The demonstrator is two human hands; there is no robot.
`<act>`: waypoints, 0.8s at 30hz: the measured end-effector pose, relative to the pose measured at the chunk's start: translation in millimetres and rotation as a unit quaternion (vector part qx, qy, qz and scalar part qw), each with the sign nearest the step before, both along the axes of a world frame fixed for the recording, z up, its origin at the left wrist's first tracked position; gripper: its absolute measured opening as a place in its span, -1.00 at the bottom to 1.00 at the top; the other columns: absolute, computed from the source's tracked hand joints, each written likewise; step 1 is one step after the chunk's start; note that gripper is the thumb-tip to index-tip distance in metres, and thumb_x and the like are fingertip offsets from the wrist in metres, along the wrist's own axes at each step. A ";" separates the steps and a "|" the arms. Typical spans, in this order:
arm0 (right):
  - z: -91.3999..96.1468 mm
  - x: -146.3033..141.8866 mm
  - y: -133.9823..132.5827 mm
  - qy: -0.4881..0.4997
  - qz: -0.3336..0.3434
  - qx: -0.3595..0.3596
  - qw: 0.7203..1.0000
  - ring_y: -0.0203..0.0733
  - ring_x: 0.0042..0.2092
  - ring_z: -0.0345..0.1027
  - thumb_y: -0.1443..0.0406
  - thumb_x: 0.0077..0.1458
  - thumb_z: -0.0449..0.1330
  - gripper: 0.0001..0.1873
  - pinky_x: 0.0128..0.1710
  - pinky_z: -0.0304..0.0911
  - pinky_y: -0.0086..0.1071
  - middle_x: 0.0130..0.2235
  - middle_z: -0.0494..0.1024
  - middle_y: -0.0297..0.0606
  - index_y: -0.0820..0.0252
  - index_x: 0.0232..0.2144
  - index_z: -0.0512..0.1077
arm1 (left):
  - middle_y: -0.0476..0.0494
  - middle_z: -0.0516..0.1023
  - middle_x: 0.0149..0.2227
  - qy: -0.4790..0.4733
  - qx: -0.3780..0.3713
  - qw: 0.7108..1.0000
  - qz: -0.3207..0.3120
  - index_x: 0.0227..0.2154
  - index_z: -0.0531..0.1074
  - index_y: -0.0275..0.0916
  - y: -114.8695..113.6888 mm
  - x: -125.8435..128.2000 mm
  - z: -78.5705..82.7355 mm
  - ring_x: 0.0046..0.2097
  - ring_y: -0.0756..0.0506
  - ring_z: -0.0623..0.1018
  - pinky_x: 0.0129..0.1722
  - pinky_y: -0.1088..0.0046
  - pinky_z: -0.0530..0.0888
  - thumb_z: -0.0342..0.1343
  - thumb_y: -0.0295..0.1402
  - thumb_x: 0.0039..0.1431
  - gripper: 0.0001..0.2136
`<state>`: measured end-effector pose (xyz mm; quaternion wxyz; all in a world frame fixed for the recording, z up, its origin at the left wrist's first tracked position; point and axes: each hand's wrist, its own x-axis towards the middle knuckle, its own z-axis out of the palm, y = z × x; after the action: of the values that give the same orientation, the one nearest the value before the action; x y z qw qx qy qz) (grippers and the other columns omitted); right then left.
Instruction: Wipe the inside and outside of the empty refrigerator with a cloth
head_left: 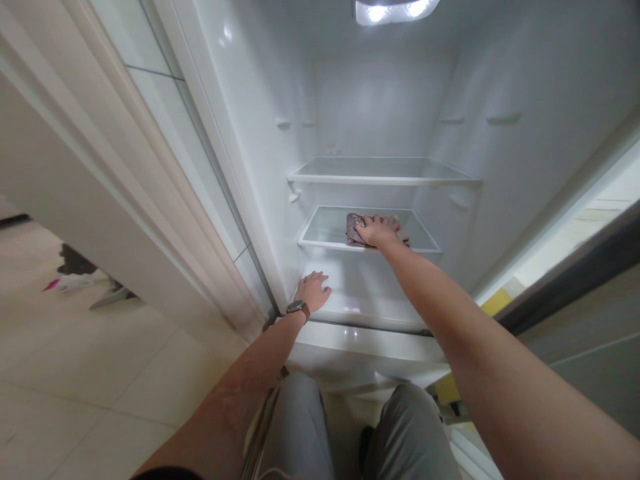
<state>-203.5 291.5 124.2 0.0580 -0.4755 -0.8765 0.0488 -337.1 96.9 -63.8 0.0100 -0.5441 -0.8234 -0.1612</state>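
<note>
Head view: hands held well apart. Right hand [376,231] laid over patterned cloth [353,230], fingers spread; whether cloth is gripped or only pressed cannot be told, palm being hidden. Cloth placed on lower glass shelf [325,227] of refrigerator [380,93], near front edge. Upper shelf [380,170] set above. Left hand [313,291] held below lower shelf, empty, fingers parted; watch [299,307] worn just behind it. Interior lit by lamp [395,12].

Grey trousers [300,427] are worn, with a dark-faced watch [296,307] on a brown strap [307,312] at the left wrist [305,299].
</note>
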 end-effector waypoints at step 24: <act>-2.5 -2.0 3.2 0.000 -0.002 0.003 1.000 0.40 0.46 -0.08 -0.09 0.36 -0.19 -0.25 0.33 -0.14 0.46 0.50 0.07 -0.02 -0.04 0.47 0.14 | -0.11 0.37 0.41 -0.010 -0.004 1.000 0.001 0.26 0.48 -0.12 -1.1 1.7 3.9 0.45 -0.22 0.28 0.44 0.12 0.23 0.09 -0.26 0.33 -0.54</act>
<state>-205.5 294.6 121.7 0.0595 -0.4768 -0.8758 0.0466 -335.3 95.8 -59.9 0.0004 -0.5413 -0.8248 -0.1635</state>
